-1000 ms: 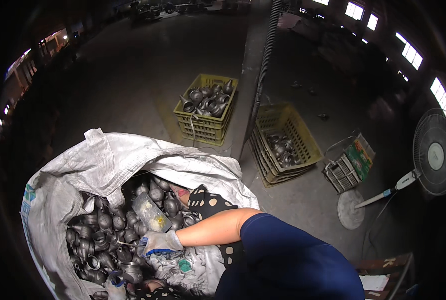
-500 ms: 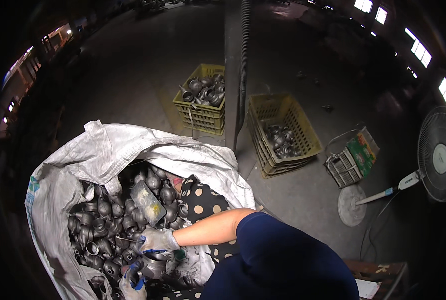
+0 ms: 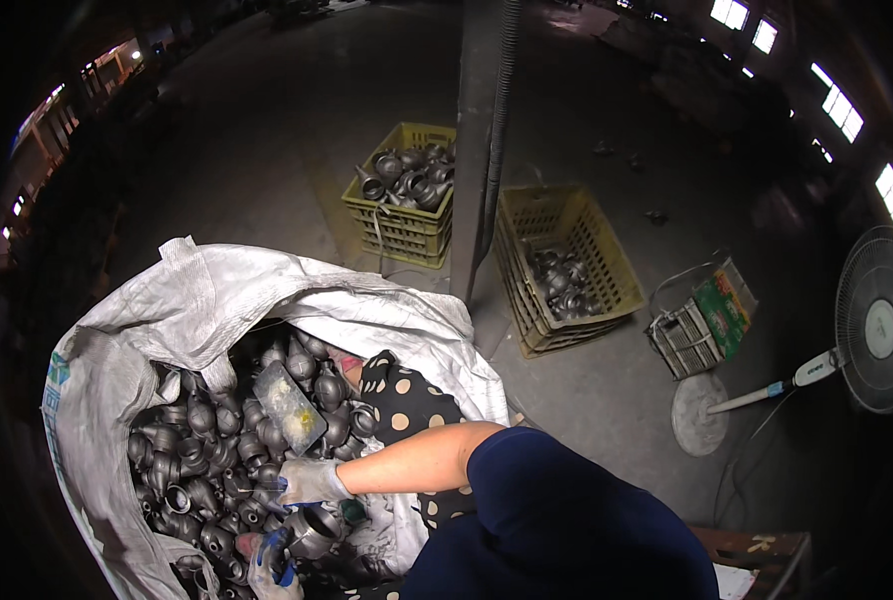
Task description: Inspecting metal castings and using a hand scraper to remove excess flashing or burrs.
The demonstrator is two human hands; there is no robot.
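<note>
Left hand (image 3: pixel 273 574), right hand (image 3: pixel 313 482) gloved; metal parts (image 3: pixel 203 417) around

Lettering: none legible | white sack (image 3: pixel 242 285): blue-green print (image 3: pixel 58 371) | brown box (image 3: pixel 729 543): pale letter-like mark (image 3: pixel 763 543)

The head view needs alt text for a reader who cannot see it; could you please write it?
The wearer's gloved left hand and gloved right hand are among dark metal parts heaped in a large white sack. A small rectangular tray lies on them. Beyond stand two yellow crates of metal parts and a fan.
</note>
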